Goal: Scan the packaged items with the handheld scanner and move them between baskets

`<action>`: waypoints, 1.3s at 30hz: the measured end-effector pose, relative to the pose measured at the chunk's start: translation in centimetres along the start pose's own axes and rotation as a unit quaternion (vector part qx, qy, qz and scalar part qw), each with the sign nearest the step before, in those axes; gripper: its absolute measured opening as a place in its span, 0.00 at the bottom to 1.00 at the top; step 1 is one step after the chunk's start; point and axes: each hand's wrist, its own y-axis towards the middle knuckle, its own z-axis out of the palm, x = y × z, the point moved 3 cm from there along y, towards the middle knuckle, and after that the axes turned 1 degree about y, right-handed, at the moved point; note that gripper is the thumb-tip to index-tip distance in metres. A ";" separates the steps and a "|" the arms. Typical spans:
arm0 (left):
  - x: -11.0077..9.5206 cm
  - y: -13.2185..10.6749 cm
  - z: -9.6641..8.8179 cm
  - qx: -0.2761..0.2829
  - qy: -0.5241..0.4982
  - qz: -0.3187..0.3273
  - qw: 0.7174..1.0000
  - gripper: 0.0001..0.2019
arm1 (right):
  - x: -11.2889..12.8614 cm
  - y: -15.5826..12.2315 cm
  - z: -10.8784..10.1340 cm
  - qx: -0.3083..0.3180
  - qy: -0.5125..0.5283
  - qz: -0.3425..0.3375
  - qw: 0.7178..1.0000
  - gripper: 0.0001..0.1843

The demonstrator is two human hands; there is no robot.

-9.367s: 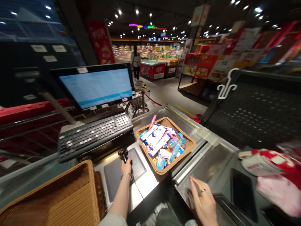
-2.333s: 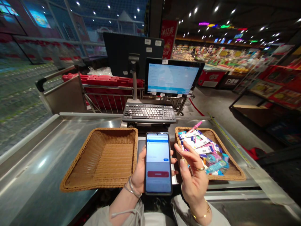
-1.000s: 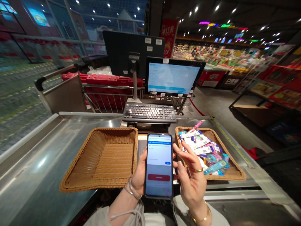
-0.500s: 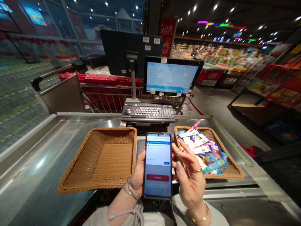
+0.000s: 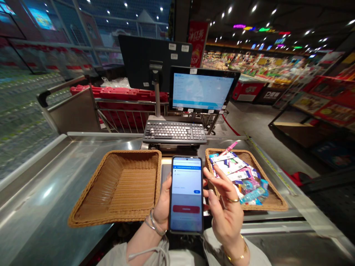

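Observation:
My left hand (image 5: 161,208) is wrapped round a smartphone (image 5: 186,194) with a lit screen, held upright over the counter between two wicker baskets. My right hand (image 5: 226,208) hovers just right of the phone, fingers loosely spread, holding nothing. The left wicker basket (image 5: 91,192) has nothing in it. The right wicker basket (image 5: 273,201) holds several packaged toothbrushes (image 5: 240,175) in blue, pink and white.
Behind the baskets sit a black keyboard (image 5: 174,132) and a lit monitor (image 5: 202,90) on a steel checkout counter (image 5: 55,184). Red baskets (image 5: 119,94) and a metal rail lie beyond. Store aisles and shelves stretch off at the right.
Nine seconds ago my left hand held a scanner and my right lay on the counter; now the left holds the phone. Over the last second, hardly anything has moved.

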 end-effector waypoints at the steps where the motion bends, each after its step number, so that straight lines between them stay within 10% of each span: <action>1: 0.0 0.0 0.0 0.009 -0.003 -0.002 1.000 0.29 | -0.1 0.0 -0.1 -0.002 0.001 0.002 1.000 0.17; 39: 0.4 -0.3 -0.5 -0.008 -0.020 -0.007 1.000 0.30 | 0.2 -0.4 -0.3 -0.012 -0.008 0.013 1.000 0.15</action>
